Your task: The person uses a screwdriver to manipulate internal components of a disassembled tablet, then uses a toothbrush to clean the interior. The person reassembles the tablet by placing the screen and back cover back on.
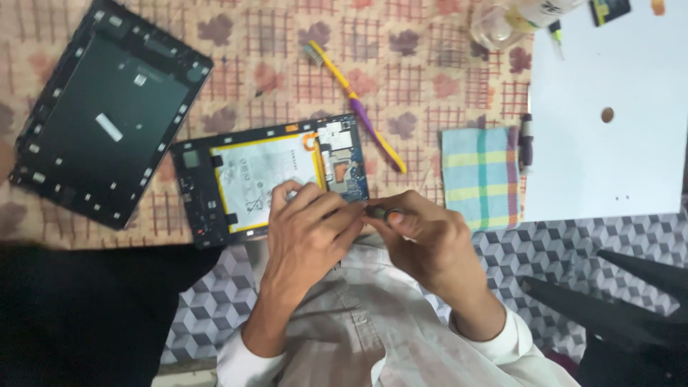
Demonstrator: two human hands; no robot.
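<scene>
My patterned cloth-covered surface (430, 64) carries the opened tablet (269, 175), its back cover (107, 115), a toothbrush (355, 100), a checked cloth (479, 175) and white paper (609, 158)

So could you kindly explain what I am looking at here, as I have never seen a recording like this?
There is no machine: one camera sits on a person's head and looks down at their two bare hands. The left hand rests on an opened tablet, whose insides show. The right hand pinches a small dark tool at the tablet's edge; what kind is hard to tell. On the patterned cloth lie the tablet's black back cover, a toothbrush, a checked rag and a white sheet.
</scene>
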